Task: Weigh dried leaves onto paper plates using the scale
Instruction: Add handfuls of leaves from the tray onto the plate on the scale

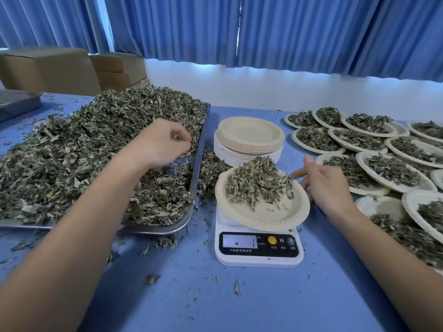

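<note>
Paper plate (275, 224): it sits on the scale (259, 259) and is wider than the scale top; a heap of leaves (259, 183) lies on its far half.
Left hand (165, 142): its grip is pressed together on a small tuft of leaves, above the dried leaves (84, 149) piled in the tray (199, 152). This part is blurred.
Right hand (326, 183): its grip is loosely spread and holds nothing, with the fingertips at the right rim of the plate.
Display (239, 241): lit, but the number is too blurred to read.
Step in hand: I judge it is the fine adjusting of the weight by small pinches.
How to do it well: drop only a few leaves at once onto the middle of the heap. Take both hands off the plate before reading, because a touching finger can falsify the number.
Risk: loose leaves may slide over the rim onto the desk (239, 303).
Afterwards: the plate probably joins the filled plates (359, 161) on the right.
</note>
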A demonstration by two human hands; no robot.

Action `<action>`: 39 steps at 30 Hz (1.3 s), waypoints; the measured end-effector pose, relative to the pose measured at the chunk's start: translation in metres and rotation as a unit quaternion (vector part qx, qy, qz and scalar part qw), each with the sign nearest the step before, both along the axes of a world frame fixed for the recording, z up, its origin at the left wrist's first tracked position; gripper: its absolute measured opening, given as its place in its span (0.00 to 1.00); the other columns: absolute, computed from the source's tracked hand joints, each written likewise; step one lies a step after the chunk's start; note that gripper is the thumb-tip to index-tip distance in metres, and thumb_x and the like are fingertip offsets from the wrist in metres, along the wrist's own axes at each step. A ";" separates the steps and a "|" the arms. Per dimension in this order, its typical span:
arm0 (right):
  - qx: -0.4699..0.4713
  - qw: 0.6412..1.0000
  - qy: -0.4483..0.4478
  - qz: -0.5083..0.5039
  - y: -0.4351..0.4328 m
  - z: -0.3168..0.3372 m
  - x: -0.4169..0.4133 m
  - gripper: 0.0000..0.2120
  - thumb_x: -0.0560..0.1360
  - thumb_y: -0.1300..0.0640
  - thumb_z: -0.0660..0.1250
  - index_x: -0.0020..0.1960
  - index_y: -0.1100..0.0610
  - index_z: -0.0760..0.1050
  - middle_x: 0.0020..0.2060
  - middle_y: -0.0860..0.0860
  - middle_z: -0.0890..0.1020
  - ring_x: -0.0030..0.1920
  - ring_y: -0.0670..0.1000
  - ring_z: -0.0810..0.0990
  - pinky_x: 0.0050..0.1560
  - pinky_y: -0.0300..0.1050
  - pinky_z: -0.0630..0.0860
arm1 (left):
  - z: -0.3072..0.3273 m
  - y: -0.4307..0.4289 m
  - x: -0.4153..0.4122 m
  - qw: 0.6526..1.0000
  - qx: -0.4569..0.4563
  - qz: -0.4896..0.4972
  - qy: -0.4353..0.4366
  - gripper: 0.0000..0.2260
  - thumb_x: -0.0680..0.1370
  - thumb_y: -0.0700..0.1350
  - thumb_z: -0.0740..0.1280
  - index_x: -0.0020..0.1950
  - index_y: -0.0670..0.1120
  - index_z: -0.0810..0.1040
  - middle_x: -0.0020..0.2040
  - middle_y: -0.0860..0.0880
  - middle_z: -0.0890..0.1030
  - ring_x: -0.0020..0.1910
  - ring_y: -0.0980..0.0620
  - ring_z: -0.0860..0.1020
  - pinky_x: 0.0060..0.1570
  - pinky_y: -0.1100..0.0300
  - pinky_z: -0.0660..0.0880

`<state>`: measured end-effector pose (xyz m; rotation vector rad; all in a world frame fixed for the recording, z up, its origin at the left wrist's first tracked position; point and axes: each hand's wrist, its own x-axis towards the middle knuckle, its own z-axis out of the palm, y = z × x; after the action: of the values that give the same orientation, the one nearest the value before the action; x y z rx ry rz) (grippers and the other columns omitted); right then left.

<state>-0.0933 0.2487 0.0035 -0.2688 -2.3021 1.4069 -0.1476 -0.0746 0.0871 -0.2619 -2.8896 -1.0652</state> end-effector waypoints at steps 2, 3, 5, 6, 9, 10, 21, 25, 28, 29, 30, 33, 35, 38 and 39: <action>0.007 1.000 -0.001 -0.005 0.000 0.000 0.001 0.27 0.85 0.43 0.57 0.38 0.54 0.85 0.27 0.55 0.82 0.23 0.49 0.76 0.41 0.53 0.76 | -0.008 -0.017 -0.007 0.991 -0.103 -0.030 -0.075 0.10 0.78 0.47 0.71 0.59 0.54 0.80 0.56 0.53 0.79 0.51 0.53 0.80 0.49 0.55 0.75; 0.009 1.000 0.000 -0.006 0.000 0.001 0.001 0.27 0.85 0.43 0.57 0.37 0.53 0.85 0.27 0.55 0.82 0.23 0.49 0.76 0.41 0.53 0.77 | -0.011 -0.022 -0.009 0.982 -0.147 -0.050 -0.108 0.12 0.77 0.48 0.73 0.61 0.54 0.79 0.55 0.54 0.78 0.52 0.53 0.79 0.52 0.55 0.73; 0.009 1.000 0.000 -0.004 0.000 0.001 0.001 0.27 0.85 0.43 0.57 0.37 0.53 0.85 0.27 0.55 0.82 0.23 0.50 0.76 0.42 0.54 0.77 | -0.016 -0.023 -0.008 0.967 -0.199 -0.076 -0.142 0.16 0.76 0.50 0.75 0.62 0.52 0.79 0.53 0.55 0.77 0.55 0.52 0.77 0.59 0.54 0.71; 0.008 1.000 0.000 -0.003 0.000 0.000 0.000 0.27 0.85 0.43 0.57 0.37 0.53 0.85 0.27 0.55 0.82 0.23 0.50 0.76 0.42 0.55 0.77 | -0.018 -0.022 -0.007 0.965 -0.207 -0.078 -0.144 0.17 0.75 0.50 0.76 0.62 0.52 0.79 0.53 0.55 0.78 0.57 0.50 0.77 0.61 0.54 0.71; 0.001 1.000 0.003 -0.002 0.002 -0.001 -0.001 0.28 0.85 0.42 0.57 0.35 0.50 0.85 0.27 0.55 0.82 0.23 0.50 0.76 0.40 0.53 0.77 | -0.024 -0.016 -0.008 0.968 -0.203 -0.068 -0.133 0.17 0.73 0.45 0.78 0.61 0.50 0.80 0.55 0.51 0.80 0.56 0.49 0.78 0.64 0.51 0.74; -0.001 1.000 0.004 -0.001 0.002 -0.002 -0.001 0.28 0.85 0.42 0.57 0.34 0.49 0.85 0.27 0.55 0.82 0.23 0.51 0.76 0.39 0.51 0.76 | -0.026 -0.013 -0.008 0.968 -0.204 -0.067 -0.128 0.17 0.73 0.43 0.78 0.60 0.50 0.81 0.54 0.50 0.80 0.55 0.48 0.78 0.63 0.51 0.75; 0.013 1.000 -0.004 -0.005 0.002 0.000 -0.001 0.25 0.84 0.41 0.57 0.39 0.50 0.85 0.29 0.51 0.83 0.26 0.51 0.77 0.42 0.52 0.77 | -0.025 -0.003 -0.006 0.997 -0.071 -0.031 -0.019 0.07 0.76 0.40 0.74 0.51 0.49 0.82 0.50 0.48 0.82 0.48 0.50 0.80 0.53 0.54 0.78; 0.014 0.999 0.002 0.034 0.000 0.008 0.000 0.20 0.84 0.40 0.58 0.50 0.47 0.86 0.40 0.43 0.86 0.37 0.40 0.81 0.47 0.46 0.75 | -0.015 0.017 0.009 0.992 -0.004 -0.117 0.036 0.20 0.73 0.57 0.76 0.62 0.51 0.80 0.53 0.54 0.82 0.51 0.57 0.81 0.56 0.57 0.79; 0.037 0.993 -0.011 0.113 -0.009 0.014 -0.002 0.18 0.84 0.41 0.57 0.62 0.44 0.82 0.59 0.38 0.83 0.61 0.37 0.78 0.65 0.46 0.72 | -0.015 0.036 0.026 0.969 -0.087 -0.222 -0.066 0.52 0.59 0.73 0.74 0.79 0.55 0.63 0.73 0.55 0.72 0.69 0.56 0.73 0.71 0.52 0.70; 0.042 0.989 -0.022 0.137 -0.012 0.014 -0.002 0.19 0.84 0.41 0.56 0.63 0.44 0.82 0.62 0.39 0.82 0.64 0.38 0.77 0.67 0.45 0.70 | -0.017 0.041 0.028 0.959 -0.111 -0.248 -0.081 0.58 0.57 0.74 0.74 0.82 0.55 0.56 0.78 0.55 0.65 0.75 0.55 0.66 0.75 0.53 0.63; 0.046 0.986 -0.025 0.160 -0.016 0.014 0.000 0.20 0.84 0.41 0.56 0.61 0.46 0.84 0.62 0.39 0.82 0.65 0.39 0.77 0.68 0.44 0.68 | -0.019 0.044 0.029 0.953 -0.119 -0.263 -0.090 0.61 0.57 0.73 0.75 0.83 0.54 0.50 0.81 0.57 0.58 0.78 0.56 0.60 0.77 0.58 0.56; 0.032 0.985 0.007 0.170 -0.024 0.012 0.007 0.20 0.84 0.44 0.59 0.50 0.52 0.87 0.57 0.41 0.85 0.60 0.41 0.81 0.67 0.43 0.70 | -0.023 0.045 0.030 0.944 -0.129 -0.286 -0.106 0.63 0.61 0.66 0.79 0.83 0.52 0.42 0.82 0.59 0.50 0.78 0.61 0.52 0.70 0.70 0.48; 0.061 0.992 0.034 0.105 -0.022 0.016 0.009 0.15 0.84 0.46 0.62 0.52 0.51 0.86 0.52 0.41 0.85 0.53 0.43 0.82 0.58 0.44 0.73 | -0.026 0.047 0.031 0.941 -0.136 -0.291 -0.109 0.64 0.62 0.64 0.81 0.83 0.51 0.41 0.82 0.58 0.50 0.78 0.61 0.53 0.68 0.73 0.49; 0.156 0.985 -0.043 0.057 -0.012 0.025 0.009 0.10 0.82 0.48 0.65 0.58 0.48 0.83 0.36 0.44 0.81 0.33 0.40 0.77 0.38 0.42 0.70 | -0.028 0.052 0.034 0.944 -0.113 -0.295 -0.093 0.64 0.61 0.63 0.81 0.83 0.52 0.42 0.82 0.59 0.51 0.77 0.64 0.54 0.67 0.77 0.49; 0.144 0.985 -0.068 0.067 -0.009 0.025 0.007 0.09 0.82 0.50 0.66 0.56 0.50 0.84 0.31 0.45 0.79 0.28 0.41 0.74 0.34 0.40 0.67 | -0.029 0.054 0.034 0.945 -0.101 -0.301 -0.083 0.64 0.61 0.62 0.82 0.83 0.52 0.43 0.81 0.60 0.52 0.75 0.67 0.54 0.65 0.81 0.49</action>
<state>-0.0861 0.2397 0.0283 -0.1270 -2.6411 1.1242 -0.1132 -0.0207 0.0579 -1.1817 -3.1504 -0.8655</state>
